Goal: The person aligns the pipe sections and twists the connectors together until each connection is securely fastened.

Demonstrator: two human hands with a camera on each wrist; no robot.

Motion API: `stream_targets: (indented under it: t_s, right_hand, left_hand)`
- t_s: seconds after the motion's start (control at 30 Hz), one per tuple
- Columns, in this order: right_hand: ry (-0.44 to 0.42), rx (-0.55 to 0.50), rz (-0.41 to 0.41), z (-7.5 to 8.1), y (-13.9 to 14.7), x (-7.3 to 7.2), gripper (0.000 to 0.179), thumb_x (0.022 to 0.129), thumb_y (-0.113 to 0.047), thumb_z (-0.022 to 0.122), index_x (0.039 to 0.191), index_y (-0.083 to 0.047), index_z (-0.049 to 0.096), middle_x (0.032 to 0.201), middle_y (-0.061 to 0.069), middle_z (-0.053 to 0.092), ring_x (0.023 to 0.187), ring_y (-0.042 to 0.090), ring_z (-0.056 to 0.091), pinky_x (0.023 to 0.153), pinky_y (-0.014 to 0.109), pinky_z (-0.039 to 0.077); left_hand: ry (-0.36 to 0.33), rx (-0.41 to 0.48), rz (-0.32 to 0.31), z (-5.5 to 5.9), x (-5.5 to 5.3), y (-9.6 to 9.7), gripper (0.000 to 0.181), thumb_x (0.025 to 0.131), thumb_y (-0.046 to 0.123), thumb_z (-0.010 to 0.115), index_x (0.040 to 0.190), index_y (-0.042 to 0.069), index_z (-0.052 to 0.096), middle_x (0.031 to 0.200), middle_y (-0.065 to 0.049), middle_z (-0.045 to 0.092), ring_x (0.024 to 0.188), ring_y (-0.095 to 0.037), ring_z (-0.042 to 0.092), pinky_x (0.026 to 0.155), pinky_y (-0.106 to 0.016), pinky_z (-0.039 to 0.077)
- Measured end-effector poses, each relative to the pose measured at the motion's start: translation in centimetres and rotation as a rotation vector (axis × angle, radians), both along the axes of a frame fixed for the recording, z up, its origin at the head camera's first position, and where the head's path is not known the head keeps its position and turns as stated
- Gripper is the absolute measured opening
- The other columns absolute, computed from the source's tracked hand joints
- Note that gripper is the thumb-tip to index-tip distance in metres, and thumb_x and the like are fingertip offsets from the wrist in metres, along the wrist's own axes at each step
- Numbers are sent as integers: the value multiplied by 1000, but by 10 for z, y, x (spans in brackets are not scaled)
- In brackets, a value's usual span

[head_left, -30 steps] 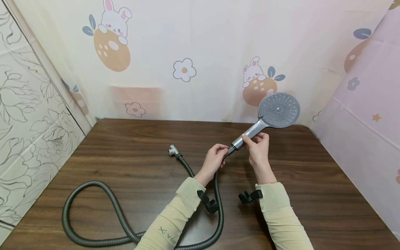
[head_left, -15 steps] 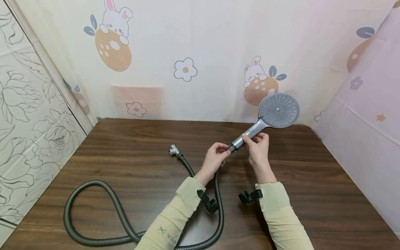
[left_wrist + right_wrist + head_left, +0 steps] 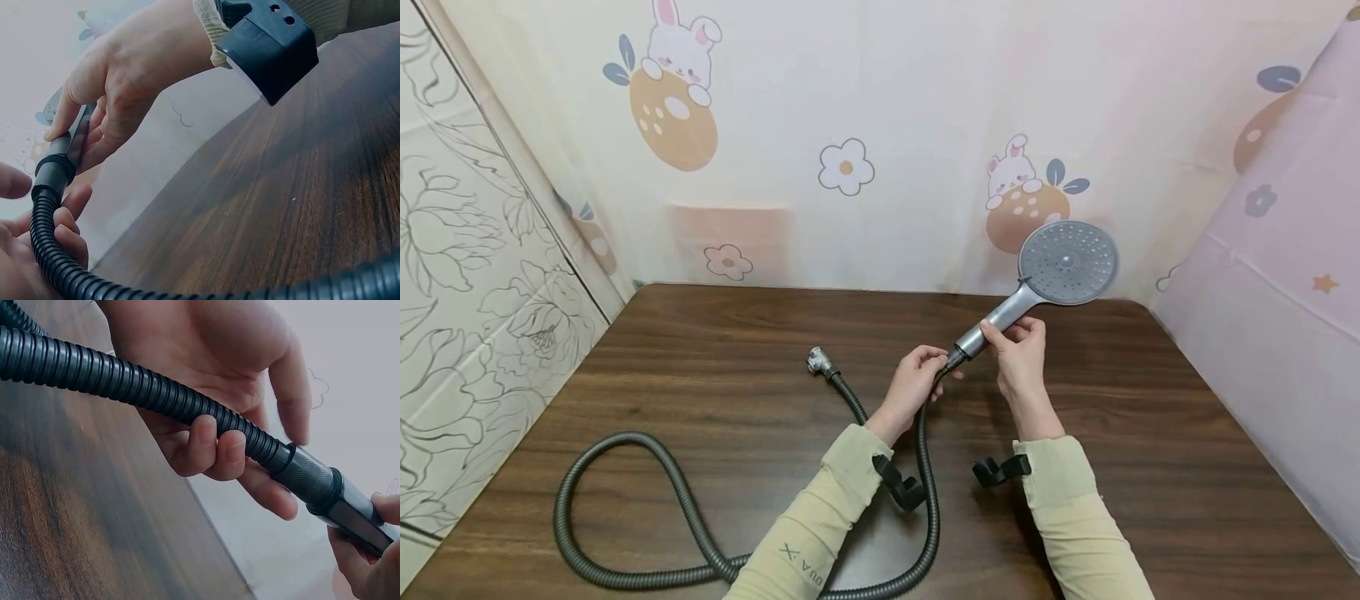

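A grey hand shower head [image 3: 1068, 262] tilts up to the right over the table, its round spray face toward the head camera. My right hand [image 3: 1021, 358] pinches its handle [image 3: 1000, 323] between thumb and fingers. The dark ribbed shower hose [image 3: 162, 394] meets the lower end of the handle at a smooth collar [image 3: 305, 477]. My left hand [image 3: 913, 385] holds the hose just below that joint. In the right wrist view, two of its fingers [image 3: 203, 444] curl round the hose, while the thumb and forefinger stand loosened beside the collar.
The hose loops over the dark wooden table [image 3: 1112, 500], with a wide bend at the left. Its other end, a silvery angled fitting [image 3: 820, 361], lies left of my left hand. A patterned curtain [image 3: 910, 100] hangs behind the table's back edge. Black mounts sit at both wrists.
My left fingers and thumb have shifted at the collar: half a second ago the thumb lay against it, and now it is drawn back. My right hand keeps the shower head nearly still.
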State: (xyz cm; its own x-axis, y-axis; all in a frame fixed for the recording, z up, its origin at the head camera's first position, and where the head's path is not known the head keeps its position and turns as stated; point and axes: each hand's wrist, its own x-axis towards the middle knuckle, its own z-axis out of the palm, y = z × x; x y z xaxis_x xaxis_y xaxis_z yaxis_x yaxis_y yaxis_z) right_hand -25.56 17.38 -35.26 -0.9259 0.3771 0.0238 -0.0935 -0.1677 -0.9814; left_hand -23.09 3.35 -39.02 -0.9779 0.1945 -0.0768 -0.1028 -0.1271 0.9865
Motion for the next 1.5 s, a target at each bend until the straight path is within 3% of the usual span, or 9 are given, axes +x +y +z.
stream_targets:
  t_s: [0.13,0.47,0.73,0.87,1.03,1.23,1.5]
  right_hand:
    - [-6,3,10,1,0,0,39,83,4,59,109,-7,32,94,8,45,78,9,53,66,16,49]
    - [6,1,6,2,-1,2,38,83,5,59,107,-8,33,91,8,45,75,8,53,66,17,50]
    - [-8,-4,14,2,1,2,39,84,4,58,110,-7,31,93,8,45,77,8,54,66,17,50]
    - [-5,-4,12,2,1,3,39,83,4,59,109,-7,32,92,8,46,76,8,54,66,17,50]
    - [-2,-1,21,4,0,2,39,83,4,59,109,-8,32,93,8,45,77,8,53,66,18,50]
    - [-5,10,32,4,-1,2,41,84,4,58,112,-6,31,94,8,45,79,10,53,68,19,50]
    - [-14,11,29,3,0,2,40,84,4,59,111,-7,31,95,8,45,79,9,52,68,18,49]
  left_hand:
    - [-2,2,-2,0,0,0,18,94,20,47,105,10,57,87,-12,69,51,-10,43,47,-21,36]
    - [27,41,3,4,2,-1,21,90,13,53,107,1,55,101,-28,62,54,-10,49,52,-20,42]
    - [50,10,21,1,0,1,23,86,11,60,107,5,57,86,-4,59,56,-10,50,54,-21,43]
    - [28,4,10,1,-1,2,23,86,14,60,107,5,57,88,-8,58,57,-10,50,53,-21,43]
    - [-30,2,-46,1,-1,2,26,93,25,49,106,4,56,97,-23,60,57,-10,51,53,-20,43]
    - [-4,-40,-91,0,-1,1,28,96,27,43,101,3,57,85,-14,65,55,-10,49,52,-21,40]
    - [5,-30,-75,-1,-1,-1,25,93,24,49,102,2,59,79,-9,65,56,-10,49,51,-20,39]
